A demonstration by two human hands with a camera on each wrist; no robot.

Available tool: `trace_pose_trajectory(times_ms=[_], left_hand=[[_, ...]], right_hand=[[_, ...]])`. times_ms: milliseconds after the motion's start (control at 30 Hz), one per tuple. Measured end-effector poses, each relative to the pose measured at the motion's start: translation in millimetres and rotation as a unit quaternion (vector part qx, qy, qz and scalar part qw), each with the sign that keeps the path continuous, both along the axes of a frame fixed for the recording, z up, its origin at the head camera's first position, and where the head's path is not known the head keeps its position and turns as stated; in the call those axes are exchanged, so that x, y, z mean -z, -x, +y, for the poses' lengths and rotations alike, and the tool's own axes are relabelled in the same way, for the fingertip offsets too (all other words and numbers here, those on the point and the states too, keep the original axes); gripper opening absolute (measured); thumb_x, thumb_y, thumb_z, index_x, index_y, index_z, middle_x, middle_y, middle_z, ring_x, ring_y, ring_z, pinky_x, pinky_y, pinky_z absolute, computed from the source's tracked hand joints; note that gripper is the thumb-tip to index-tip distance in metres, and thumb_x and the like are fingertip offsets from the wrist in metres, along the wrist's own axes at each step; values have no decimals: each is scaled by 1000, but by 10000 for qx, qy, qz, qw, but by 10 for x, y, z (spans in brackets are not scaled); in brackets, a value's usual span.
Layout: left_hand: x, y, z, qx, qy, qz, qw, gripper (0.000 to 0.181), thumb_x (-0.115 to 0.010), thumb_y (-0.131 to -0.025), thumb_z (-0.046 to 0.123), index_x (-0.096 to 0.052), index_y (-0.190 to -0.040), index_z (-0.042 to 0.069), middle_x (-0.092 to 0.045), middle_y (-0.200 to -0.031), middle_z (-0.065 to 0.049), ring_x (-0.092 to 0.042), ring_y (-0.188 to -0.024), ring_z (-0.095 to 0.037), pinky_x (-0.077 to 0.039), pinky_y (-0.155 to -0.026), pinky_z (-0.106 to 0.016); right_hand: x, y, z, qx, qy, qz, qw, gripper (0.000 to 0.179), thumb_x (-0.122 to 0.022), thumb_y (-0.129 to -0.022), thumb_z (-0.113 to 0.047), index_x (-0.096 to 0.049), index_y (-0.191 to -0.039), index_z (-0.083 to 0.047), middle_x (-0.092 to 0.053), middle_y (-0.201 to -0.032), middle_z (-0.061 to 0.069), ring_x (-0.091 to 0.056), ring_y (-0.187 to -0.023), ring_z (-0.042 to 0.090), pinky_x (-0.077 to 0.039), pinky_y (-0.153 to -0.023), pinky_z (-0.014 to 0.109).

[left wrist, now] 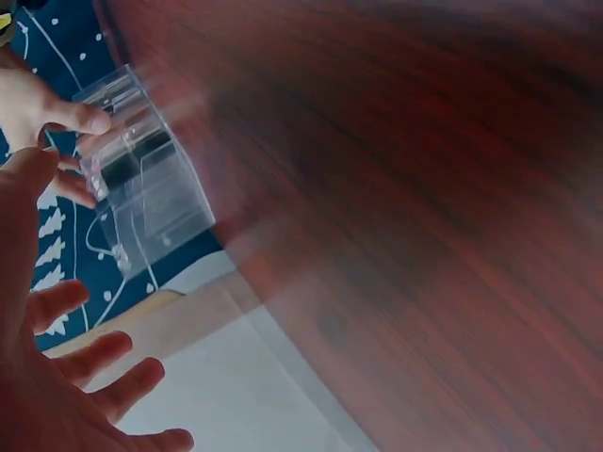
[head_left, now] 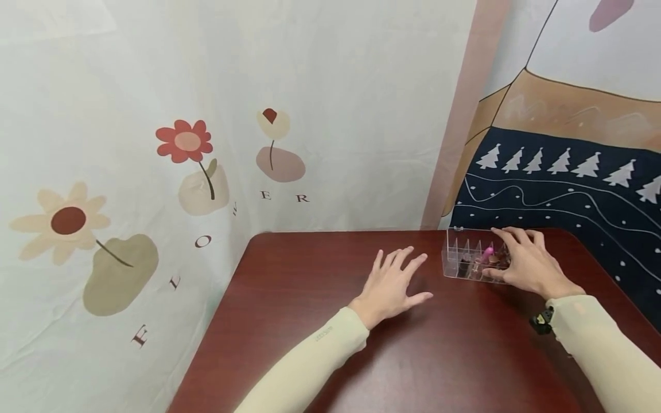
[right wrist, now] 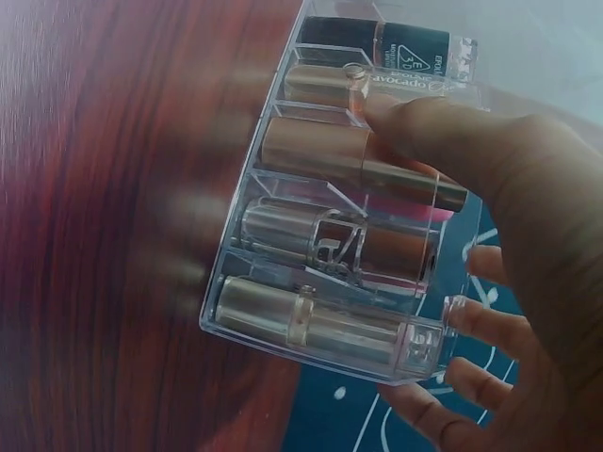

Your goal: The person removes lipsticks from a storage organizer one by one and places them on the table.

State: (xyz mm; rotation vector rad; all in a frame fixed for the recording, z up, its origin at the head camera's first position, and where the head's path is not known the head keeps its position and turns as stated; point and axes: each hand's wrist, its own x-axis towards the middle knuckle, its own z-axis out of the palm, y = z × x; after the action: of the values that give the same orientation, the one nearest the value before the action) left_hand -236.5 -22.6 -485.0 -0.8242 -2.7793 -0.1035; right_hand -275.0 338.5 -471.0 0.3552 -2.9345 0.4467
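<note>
A clear plastic lipstick organizer [head_left: 451,265] stands near the table's far right edge, its upright dividers forming several compartments. My right hand [head_left: 532,265] grips it from the right, the thumb over its near side and fingertips at the far side. In the right wrist view, several lipstick tubes lie in separate slots: a gold one [right wrist: 259,308], a silver and brown one [right wrist: 278,231], a copper one [right wrist: 316,151] and a dark one [right wrist: 339,40]. Something bright pink [head_left: 488,252] shows among them. Touching nothing, my left hand [head_left: 387,287] hovers over the table left of the organizer, fingers spread.
The dark red wooden table [head_left: 310,287] has rounded far corners. Behind it hangs a pale cloth [head_left: 351,115] with printed flowers and letters. A navy cloth [head_left: 547,195] with white trees hangs at the right. A dark strapped device [head_left: 541,321] sits at my right wrist.
</note>
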Motion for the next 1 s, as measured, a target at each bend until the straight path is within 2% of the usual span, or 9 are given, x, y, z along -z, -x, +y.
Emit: trace_pose_trajectory(times_ms=[200,367,533,767,1000], left_hand=[[50,119,213,182,27,147,9997,82,-65,-110,75,-44,-179,37,-46,-185,-2,-56,-164,-26,-43,-139,-62],[91,211,220,110,103,186,9997,79,-65,-111,72,-45,-179,37,-45,-186,-1,-56,-164,-26,-43,-139,-60],[113,231,87,50,209,247,9995,74,-67,-112,69,-51,-176,36,-45,-187,1,-56,-164,-26,-44,-139,-60],[66,215,-180,278,184,521,9981,58,-75,-110,61,-66,-160,32,-50,-184,2,-58,-163,-27,-49,-135,-59],[33,140,-476,416,60,448,9981,48,-79,-110,55,-72,-150,30,-54,-181,2,-57,-164,-28,-47,-137,-59]], right_hand=[[-12,-72,-154,-92,-29,-22,10000,117,-104,-83,-48,-46,-173,-2,-43,-171,36,-28,-153,67,-55,-100,92],[-40,-125,-319,-264,-22,17,9996,115,-104,-83,-47,-48,-173,-4,-47,-170,33,-32,-152,63,-59,-96,89],[-28,-178,-491,-468,11,81,9989,111,-104,-83,-44,-51,-173,-6,-50,-169,32,-36,-150,60,-64,-92,84],[-10,-245,-707,-644,120,193,9977,108,-105,-82,-39,-54,-172,-8,-54,-168,28,-40,-147,54,-68,-90,75],[-36,-321,-921,-950,156,181,9952,106,-105,-83,-35,-55,-173,-11,-57,-168,24,-42,-148,52,-72,-80,66]])
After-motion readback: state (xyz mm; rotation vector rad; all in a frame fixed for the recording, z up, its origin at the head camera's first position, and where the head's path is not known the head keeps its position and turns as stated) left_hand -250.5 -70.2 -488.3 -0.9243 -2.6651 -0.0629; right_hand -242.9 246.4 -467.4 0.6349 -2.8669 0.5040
